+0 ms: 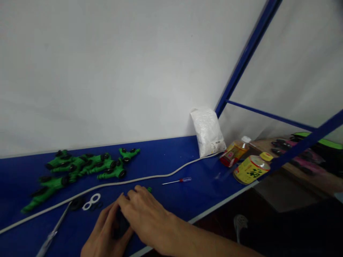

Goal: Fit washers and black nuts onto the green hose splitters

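My left hand (105,230) and my right hand (146,214) meet at the front of the blue bench, both with closed fingers. They grip a green Y-shaped hose connector, mostly hidden; only its green tip (149,189) shows past my right hand, with a dark part in shadow between my hands. Left of them lie a white two-ring piece (91,201), small black rings (96,206) and a black round part (77,203). A screwdriver (55,230) with a clear handle points at that part. Another small screwdriver (177,181) lies beyond my right hand.
Several green Y-shaped connectors (88,163) are heaped along the back left. A white cord (120,182) crosses the bench. At the right stand a white plastic bag (209,132), a bottle of reddish liquid (234,152) and a yellow-labelled jug (252,169), near a blue frame post (243,59).
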A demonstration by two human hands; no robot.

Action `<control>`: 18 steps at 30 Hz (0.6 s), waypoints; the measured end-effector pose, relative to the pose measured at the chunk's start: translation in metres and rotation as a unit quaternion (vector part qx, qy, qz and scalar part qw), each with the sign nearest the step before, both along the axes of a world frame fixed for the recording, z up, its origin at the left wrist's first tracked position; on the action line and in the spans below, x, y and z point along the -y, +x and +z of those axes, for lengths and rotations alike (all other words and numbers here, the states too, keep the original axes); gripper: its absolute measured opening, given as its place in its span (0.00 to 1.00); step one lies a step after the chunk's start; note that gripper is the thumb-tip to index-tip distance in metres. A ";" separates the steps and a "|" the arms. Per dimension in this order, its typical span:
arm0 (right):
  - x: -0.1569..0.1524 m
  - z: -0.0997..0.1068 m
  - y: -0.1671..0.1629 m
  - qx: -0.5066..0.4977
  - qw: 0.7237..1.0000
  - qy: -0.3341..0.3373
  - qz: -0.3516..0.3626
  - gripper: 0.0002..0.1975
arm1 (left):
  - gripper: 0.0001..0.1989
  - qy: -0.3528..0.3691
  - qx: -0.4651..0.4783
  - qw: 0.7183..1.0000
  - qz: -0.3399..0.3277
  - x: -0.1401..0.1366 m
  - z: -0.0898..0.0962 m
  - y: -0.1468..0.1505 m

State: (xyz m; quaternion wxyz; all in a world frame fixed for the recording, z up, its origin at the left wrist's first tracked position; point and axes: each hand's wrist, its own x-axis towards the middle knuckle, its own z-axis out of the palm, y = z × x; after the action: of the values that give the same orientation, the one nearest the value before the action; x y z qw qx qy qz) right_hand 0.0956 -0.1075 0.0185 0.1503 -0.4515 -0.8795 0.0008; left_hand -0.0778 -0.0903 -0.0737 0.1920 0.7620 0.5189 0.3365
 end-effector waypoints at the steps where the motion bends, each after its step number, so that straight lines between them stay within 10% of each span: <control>1: 0.001 -0.002 0.001 -0.008 1.000 -0.006 -0.002 0.17 | 0.23 -0.001 0.012 1.000 -0.001 0.001 0.003 0.001; 10: -0.011 0.014 0.027 -0.070 0.983 -0.170 0.027 0.12 | 0.27 0.006 0.025 0.999 0.029 0.010 0.017 0.013; 18: -0.029 0.021 0.024 -0.030 0.987 -0.151 0.050 0.09 | 0.28 0.025 0.006 0.999 0.023 0.011 0.020 0.016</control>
State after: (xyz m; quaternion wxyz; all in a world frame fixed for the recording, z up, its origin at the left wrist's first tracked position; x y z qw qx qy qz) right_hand 0.1197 -0.0788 0.0397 0.1061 -0.4241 -0.8860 0.1546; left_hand -0.0619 -0.1015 -0.0533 0.1686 0.7522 0.5268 0.3581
